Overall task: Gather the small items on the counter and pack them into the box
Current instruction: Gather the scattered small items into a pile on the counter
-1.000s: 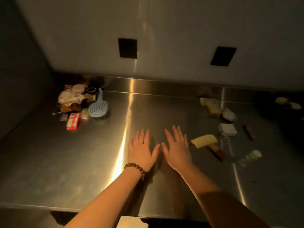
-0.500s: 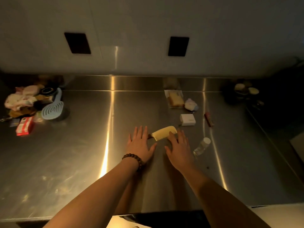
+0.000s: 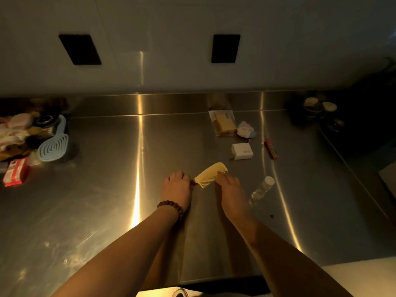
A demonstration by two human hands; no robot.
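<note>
Both forearms reach out over the steel bench (image 3: pixel 107 211), a beaded bracelet (image 3: pixel 171 207) on the left wrist. The left hand (image 3: pixel 177 185) has its grip curled around the dark handle end of the yellow comb (image 3: pixel 211 174), while the right hand (image 3: pixel 230 185) lays its fingers on the comb's teeth; whether that grip is closed on it, one cannot tell. Just right of that hand lies a small clear bottle (image 3: pixel 262 188). Further back sit a white box (image 3: pixel 242 151), a red tube (image 3: pixel 270 148) and a bagged yellow bar (image 3: pixel 224 124). Far left, a blue hairbrush (image 3: pixel 54 143) leans against a heap beside a red packet (image 3: pixel 16 172).
</note>
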